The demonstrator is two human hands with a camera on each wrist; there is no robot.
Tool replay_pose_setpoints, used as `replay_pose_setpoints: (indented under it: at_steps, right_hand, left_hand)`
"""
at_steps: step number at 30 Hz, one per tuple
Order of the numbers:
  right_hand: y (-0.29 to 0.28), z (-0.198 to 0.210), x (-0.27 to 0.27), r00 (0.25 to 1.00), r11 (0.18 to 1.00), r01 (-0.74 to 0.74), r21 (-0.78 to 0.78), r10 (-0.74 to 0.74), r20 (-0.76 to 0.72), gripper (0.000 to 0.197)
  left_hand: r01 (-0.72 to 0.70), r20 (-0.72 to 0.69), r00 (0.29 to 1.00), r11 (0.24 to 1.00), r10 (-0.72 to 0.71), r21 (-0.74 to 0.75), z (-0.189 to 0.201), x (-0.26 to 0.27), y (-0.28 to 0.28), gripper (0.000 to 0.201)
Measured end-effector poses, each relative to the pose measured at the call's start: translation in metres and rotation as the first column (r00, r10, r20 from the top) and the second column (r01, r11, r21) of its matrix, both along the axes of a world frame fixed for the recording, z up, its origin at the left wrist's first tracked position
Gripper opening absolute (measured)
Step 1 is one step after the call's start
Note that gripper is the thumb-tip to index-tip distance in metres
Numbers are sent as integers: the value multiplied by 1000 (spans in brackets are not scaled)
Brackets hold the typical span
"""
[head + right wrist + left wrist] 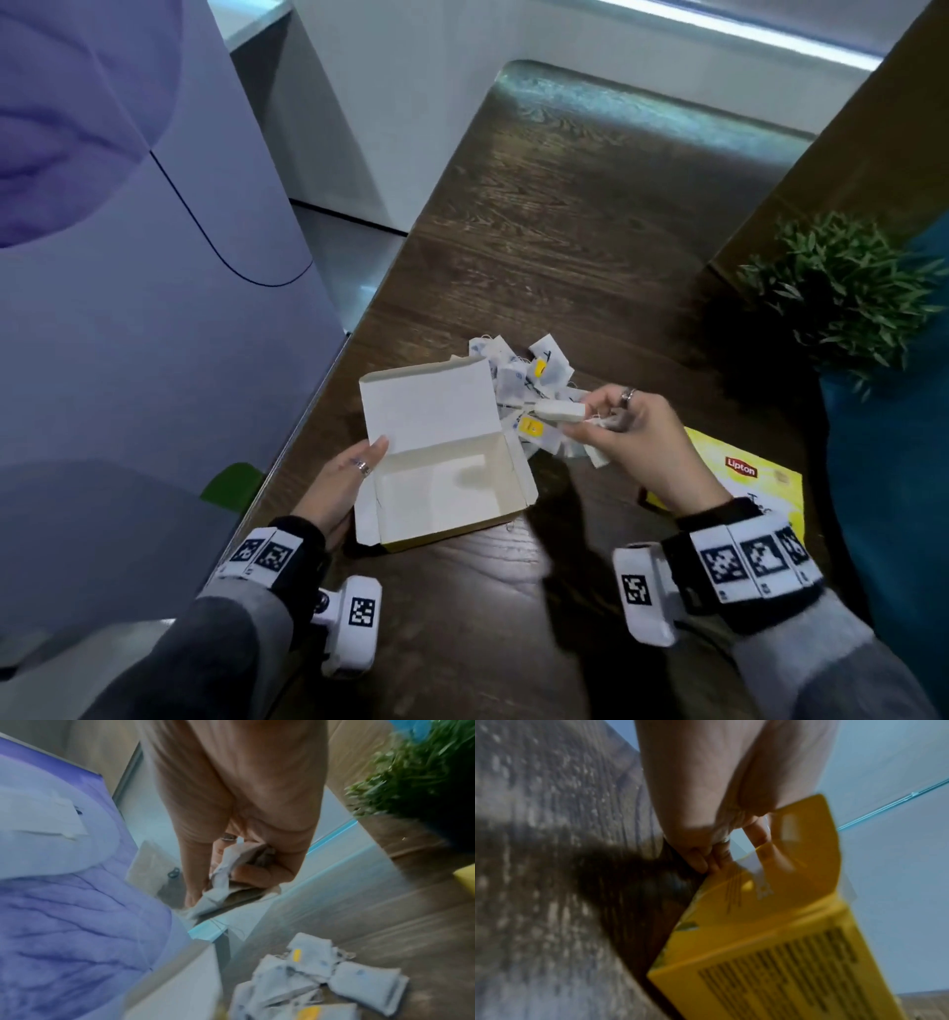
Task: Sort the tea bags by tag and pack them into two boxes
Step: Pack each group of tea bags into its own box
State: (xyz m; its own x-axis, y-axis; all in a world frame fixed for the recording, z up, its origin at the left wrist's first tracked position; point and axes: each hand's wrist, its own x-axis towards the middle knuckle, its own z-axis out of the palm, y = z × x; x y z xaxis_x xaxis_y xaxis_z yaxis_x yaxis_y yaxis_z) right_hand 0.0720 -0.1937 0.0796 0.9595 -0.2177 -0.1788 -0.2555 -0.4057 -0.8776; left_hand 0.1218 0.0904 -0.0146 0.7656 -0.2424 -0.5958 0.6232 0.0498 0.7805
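An open tea box (447,483), pale inside and yellow outside (777,933), stands on the wooden table with its lid up and nothing in it. My left hand (367,460) grips its left side flap, fingers (706,860) curled on the edge. Just right of the box, my right hand (585,426) pinches a few white tea bags (557,409) (226,874) above the loose pile of tea bags (529,375) (321,977). Some bags in the pile carry yellow tags, others blue marks. A second yellow Lipton box (744,475) lies flat under my right wrist.
A potted green plant (847,293) stands at the right side of the table. The table's left edge (308,426) runs close beside the open box, with a purple-white panel (128,308) beyond it. Bare wood stretches behind the pile.
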Motion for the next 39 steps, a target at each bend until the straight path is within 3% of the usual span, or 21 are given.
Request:
replay_pose_setpoints:
  at_steps: [2, 4, 9, 12, 17, 22, 24, 26, 29, 30, 33, 34, 35, 37, 39]
  right_hand:
    - [27, 5, 4, 996, 984, -93, 149, 92, 11, 21]
    - [57, -2, 10, 975, 961, -201, 189, 215, -57, 25]
    - [109, -44, 26, 847, 902, -431, 4, 406, -344, 17]
    - [122, -55, 25, 801, 856, -496, -145, 386, -458, 11]
    - [117, -60, 15, 840, 805, -482, -346, 313, -443, 51]
    - [134, -73, 7, 777, 712, -582, -393, 344, -528, 46]
    - [141, -75, 6, 796, 734, -549, -400, 314, -517, 34]
    - [142, -77, 6, 849, 835, -440, -329, 267, -456, 21]
    - [137, -76, 5, 880, 922, -335, -195, 232, -414, 32]
    - [136, -74, 5, 866, 886, -378, -267, 237, -440, 30]
    - [135, -65, 1, 836, 658, -523, -542, 275, -474, 32]
    - [134, -58, 2, 864, 655, -494, -571, 300, -403, 35]
    - [132, -49, 2, 910, 719, -414, -559, 304, -282, 32]
    - [116, -31, 8, 987, 924, -162, -347, 161, -32, 20]
    - [86, -18, 20, 993, 985, 83, -153, -68, 100, 15]
  left_hand:
    - [0, 1, 1000, 1000, 0, -18, 1, 1, 0, 29]
    - [-17, -3, 1000, 999, 17, -31, 0, 0, 0, 30]
    - [-6, 13, 1000, 999, 6, -44, -1, 0, 2, 25]
    - [14, 11, 1000, 997, -13, -71, -4, 0, 4, 23]
    - [20, 6, 1000, 995, -19, -94, -8, -1, 5, 26]
    - [14, 18, 1000, 994, -12, -105, -11, -2, 5, 19]
    - [12, 18, 1000, 995, -10, -102, -12, -2, 5, 18]
    - [11, 25, 1000, 995, -9, -96, -13, -1, 4, 18]
    - [9, 42, 999, 995, -5, -101, -13, -1, 4, 19]
    - [8, 47, 999, 995, -3, -96, -14, -1, 4, 19]
    - [-8, 63, 998, 996, 13, -84, -16, -3, 3, 19]
    - [-23, 72, 997, 996, 29, -82, -16, -4, 4, 19]
    - [-44, 86, 995, 996, 51, -82, -16, -4, 5, 19]
    - [-65, 125, 989, 995, 74, -74, -14, -5, 9, 20]
    - [-71, 153, 985, 996, 79, -58, -10, -4, 16, 21]
